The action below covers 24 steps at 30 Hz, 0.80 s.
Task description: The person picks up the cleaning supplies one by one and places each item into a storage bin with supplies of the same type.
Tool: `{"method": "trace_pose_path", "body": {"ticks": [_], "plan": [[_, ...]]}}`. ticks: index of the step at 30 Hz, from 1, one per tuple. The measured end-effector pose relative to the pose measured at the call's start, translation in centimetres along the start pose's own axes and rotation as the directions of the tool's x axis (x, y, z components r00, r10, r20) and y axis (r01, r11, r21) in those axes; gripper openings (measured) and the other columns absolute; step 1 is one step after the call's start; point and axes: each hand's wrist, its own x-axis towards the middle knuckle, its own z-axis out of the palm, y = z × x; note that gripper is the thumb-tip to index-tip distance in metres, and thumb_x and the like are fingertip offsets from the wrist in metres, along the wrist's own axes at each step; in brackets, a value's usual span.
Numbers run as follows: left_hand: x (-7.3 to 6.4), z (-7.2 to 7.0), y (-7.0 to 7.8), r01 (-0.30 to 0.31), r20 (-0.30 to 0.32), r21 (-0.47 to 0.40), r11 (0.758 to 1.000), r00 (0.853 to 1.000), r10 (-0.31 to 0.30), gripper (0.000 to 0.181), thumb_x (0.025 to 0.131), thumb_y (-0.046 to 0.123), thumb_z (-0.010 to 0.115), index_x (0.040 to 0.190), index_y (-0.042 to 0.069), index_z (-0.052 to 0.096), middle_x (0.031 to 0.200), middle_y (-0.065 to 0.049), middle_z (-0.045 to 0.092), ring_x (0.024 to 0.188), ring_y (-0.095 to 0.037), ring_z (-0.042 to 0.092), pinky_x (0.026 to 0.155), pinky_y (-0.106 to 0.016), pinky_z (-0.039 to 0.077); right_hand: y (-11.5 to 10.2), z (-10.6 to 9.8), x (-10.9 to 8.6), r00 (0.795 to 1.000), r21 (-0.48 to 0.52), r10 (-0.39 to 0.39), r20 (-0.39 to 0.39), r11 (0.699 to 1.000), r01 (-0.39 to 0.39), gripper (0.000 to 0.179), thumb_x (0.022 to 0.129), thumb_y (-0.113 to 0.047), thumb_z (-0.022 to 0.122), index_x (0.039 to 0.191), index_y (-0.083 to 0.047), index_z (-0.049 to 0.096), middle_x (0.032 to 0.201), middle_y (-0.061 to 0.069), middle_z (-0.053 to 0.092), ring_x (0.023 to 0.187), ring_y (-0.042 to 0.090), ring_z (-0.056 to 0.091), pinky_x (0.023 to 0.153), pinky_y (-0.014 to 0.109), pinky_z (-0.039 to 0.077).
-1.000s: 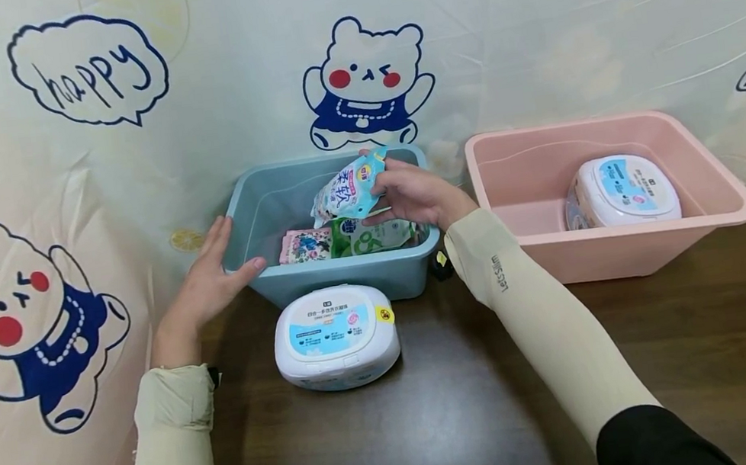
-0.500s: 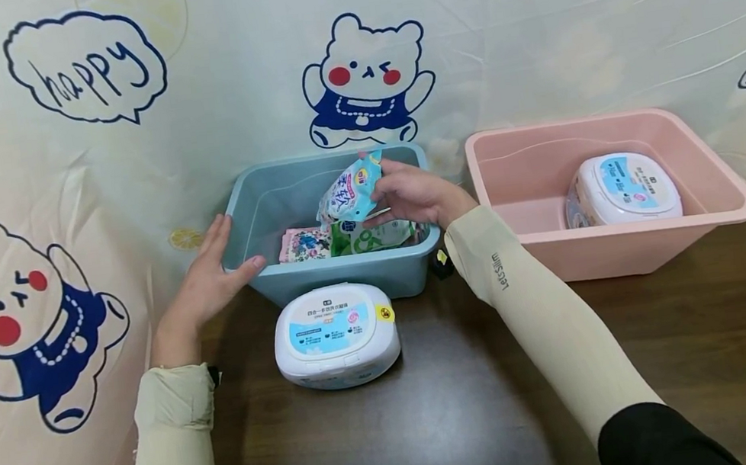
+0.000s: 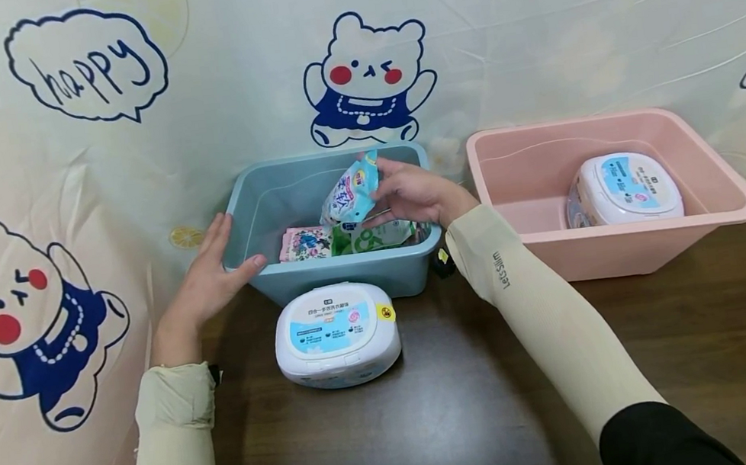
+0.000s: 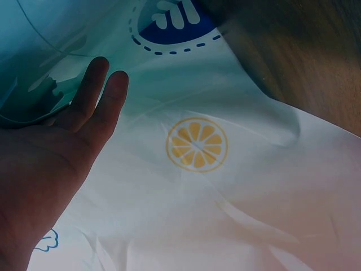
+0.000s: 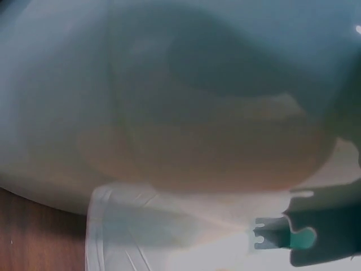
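My right hand [image 3: 413, 193] pinches a light blue plastic packet [image 3: 349, 193] with printed lettering, tilted above the inside of a blue plastic bin [image 3: 378, 274]. Below the packet, a pink floral packet [image 3: 306, 244] and a green packet [image 3: 372, 237] lie in the bin. With fingers straight, my left hand [image 3: 208, 282] rests against the bin's left rim. The left wrist view catches the same hand [image 4: 73, 130] beside the bin's bluish wall. Only a blurred bluish surface fills most of the right wrist view; the right fingers are hidden there.
A white lidded box [image 3: 336, 336] with a blue label stands on the wooden table [image 3: 435, 417], just in front of the blue bin. To the right is a pink bin [image 3: 624, 254] holding a similar white box [image 3: 624, 188]. A printed cloth [image 3: 223, 73] hangs behind.
Over the last second the light blue packet has shifted slightly right and swung more upright in my right hand. My left hand stays at the bin's rim.
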Motion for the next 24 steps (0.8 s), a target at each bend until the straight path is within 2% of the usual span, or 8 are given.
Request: {"method": "trace_pose_path", "body": {"ticks": [4, 9, 17, 24], "plan": [[0.05, 0.04, -0.06, 0.000, 0.003, -0.005, 1.000, 1.000, 0.001, 0.105, 0.091, 0.066, 0.059, 0.163, 0.026, -0.006, 0.168, 0.003, -0.014, 0.151, -0.046, 0.002, 0.106, -0.079, 0.014, -0.01, -0.17, -0.02, 1.000, 0.016, -0.002, 0.014, 1.000, 0.002, 0.092, 0.095, 0.018, 0.031, 0.163, -0.038, 0.004, 0.163, 0.021, 0.021, 0.138, 0.051, 0.038, 0.108, 0.062, 0.036], [0.08, -0.03, -0.14, -0.018, 0.002, -0.017, 1.000, 1.000, 0.018, 0.104, 0.093, 0.063, 0.060, 0.163, 0.024, -0.006, 0.168, 0.002, -0.013, 0.151, -0.045, 0.002, 0.107, -0.078, 0.014, -0.04, -0.24, -0.10, 0.999, -0.001, -0.027, 0.024, 1.000, 0.027, 0.088, 0.097, 0.013, 0.031, 0.163, -0.036, 0.001, 0.163, 0.022, 0.023, 0.138, 0.049, 0.040, 0.108, 0.061, 0.038], [0.16, -0.07, -0.14, -0.045, -0.011, -0.023, 0.999, 0.999, 0.044, 0.103, 0.094, 0.061, 0.060, 0.163, 0.021, -0.004, 0.169, -0.001, -0.010, 0.152, -0.043, 0.002, 0.109, -0.076, 0.014, -0.18, -0.04, -0.16, 0.999, -0.009, -0.045, 0.003, 0.999, 0.045, 0.083, 0.098, 0.012, 0.032, 0.164, -0.031, 0.006, 0.161, 0.020, 0.028, 0.137, 0.046, 0.043, 0.108, 0.060, 0.038], [0.25, 0.00, -0.19, -0.033, -0.009, -0.015, 0.999, 0.999, 0.033, 0.103, 0.093, 0.063, 0.060, 0.163, 0.022, -0.004, 0.169, 0.000, -0.011, 0.152, -0.042, 0.001, 0.109, -0.076, 0.014, 0.10, 0.03, -0.28, 0.989, -0.039, -0.132, -0.062, 0.991, 0.130, 0.080, 0.095, 0.012, 0.038, 0.163, -0.023, 0.017, 0.156, 0.021, 0.038, 0.135, 0.042, 0.047, 0.107, 0.057, 0.041]]}}
